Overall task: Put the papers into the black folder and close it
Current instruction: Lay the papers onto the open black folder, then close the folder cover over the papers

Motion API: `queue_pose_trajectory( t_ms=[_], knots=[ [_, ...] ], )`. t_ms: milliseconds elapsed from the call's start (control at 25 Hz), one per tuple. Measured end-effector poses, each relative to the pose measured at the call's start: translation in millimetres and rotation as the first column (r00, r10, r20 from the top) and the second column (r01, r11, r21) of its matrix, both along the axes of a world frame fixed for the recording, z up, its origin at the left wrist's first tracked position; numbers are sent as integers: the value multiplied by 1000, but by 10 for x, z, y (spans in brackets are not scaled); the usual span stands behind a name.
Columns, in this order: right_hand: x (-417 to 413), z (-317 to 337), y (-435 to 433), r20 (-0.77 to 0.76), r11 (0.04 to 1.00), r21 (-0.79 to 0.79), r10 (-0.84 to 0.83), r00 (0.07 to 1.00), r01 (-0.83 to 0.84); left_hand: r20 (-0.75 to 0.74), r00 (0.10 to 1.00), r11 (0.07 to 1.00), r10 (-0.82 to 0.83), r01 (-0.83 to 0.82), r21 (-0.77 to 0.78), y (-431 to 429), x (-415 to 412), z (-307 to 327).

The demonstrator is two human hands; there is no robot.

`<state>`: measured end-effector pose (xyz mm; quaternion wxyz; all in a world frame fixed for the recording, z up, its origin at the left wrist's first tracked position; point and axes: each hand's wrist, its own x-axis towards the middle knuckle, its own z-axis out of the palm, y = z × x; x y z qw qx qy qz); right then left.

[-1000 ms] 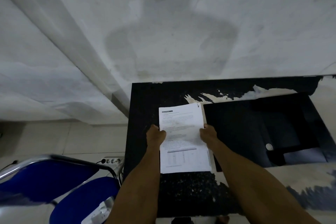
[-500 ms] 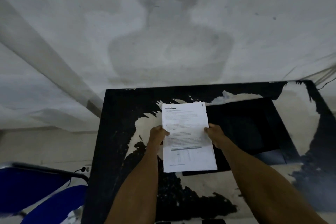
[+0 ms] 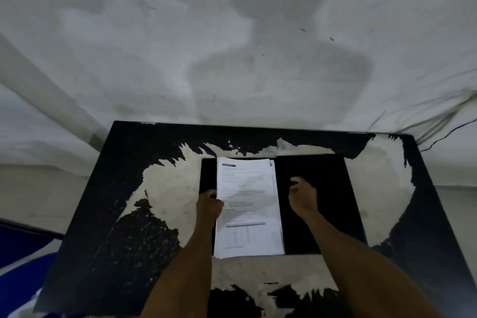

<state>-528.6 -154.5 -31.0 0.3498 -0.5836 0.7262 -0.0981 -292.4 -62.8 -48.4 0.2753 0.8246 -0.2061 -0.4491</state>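
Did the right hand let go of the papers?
Yes. The right hand left the papers and moved right, over the black folder.

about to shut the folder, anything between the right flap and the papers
Nothing visible does. The papers lie on the black folder's left half, held by the left hand; the right hand hovers over the bare right flap.
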Motion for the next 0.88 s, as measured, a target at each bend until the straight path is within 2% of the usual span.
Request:
queue_pose_trajectory(
  t_ms=[120, 200, 280, 360, 520, 880],
  knots=[
    [-422, 53, -97, -55, 992, -124, -29, 998, 22, 44, 999, 1000, -5, 4, 29, -52, -68, 21],
    [-642, 47, -146, -162, 989, -147, -16, 987, -8, 60, 998, 999, 6, -8, 39, -85, -85, 17],
    [-801, 27, -178, -286, 997, -75, -19, 958, -2, 53, 999, 999, 12, -14, 40, -114, -139, 30],
    [-927, -19, -173, -353, 997, 34, -55, 934, 72, 33, 999, 999, 8, -9, 37, -135, -238, 30],
    [-1099, -125, -160, -294, 966, 197, -105, 950, 168, -36, 999, 999, 14, -12, 39, -209, -496, -8],
    [-1261, -142, -139, -255, 977, 187, -55, 966, 105, -115, 993, 999, -39, 39, -4, -505, -1242, -55]
  ],
)
